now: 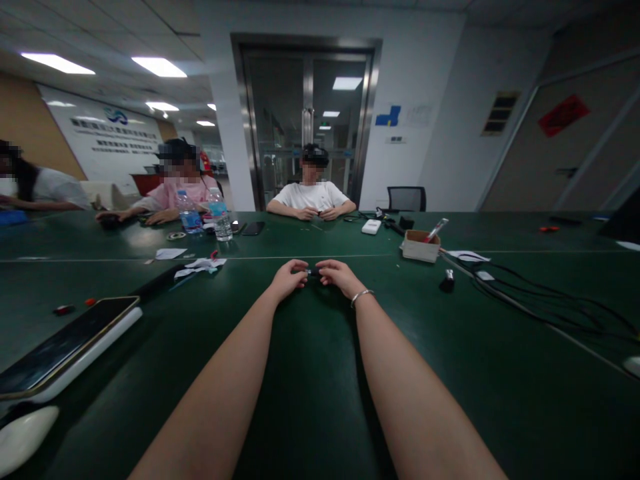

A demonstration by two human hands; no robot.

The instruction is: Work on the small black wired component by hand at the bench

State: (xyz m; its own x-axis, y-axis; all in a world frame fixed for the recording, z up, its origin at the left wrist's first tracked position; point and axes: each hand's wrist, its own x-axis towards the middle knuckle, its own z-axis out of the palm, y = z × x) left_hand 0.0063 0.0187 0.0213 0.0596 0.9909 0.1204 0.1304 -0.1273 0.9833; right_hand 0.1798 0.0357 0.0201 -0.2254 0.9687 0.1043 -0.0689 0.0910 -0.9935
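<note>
Both hands meet above the middle of the green table (315, 373), with a small dark piece (313, 272) between their fingertips. The piece has a paler, metallic-looking part toward the left; its exact kind is too small to make out. My left hand (289, 281) pinches its left end with bent fingers. From the other side my right hand (340, 277), with a silver bangle (361, 297) at the wrist, grips the dark right end. The fingers hide much of the piece.
On the left lie a phone on a white box (107, 340), a white mouse-like object (25, 437) and paper scraps (200, 266). Water bottles (220, 215) stand further back. To the right are a small box (421, 247), a black-and-silver piece (448, 281) and cables (540, 293). Several people sit around.
</note>
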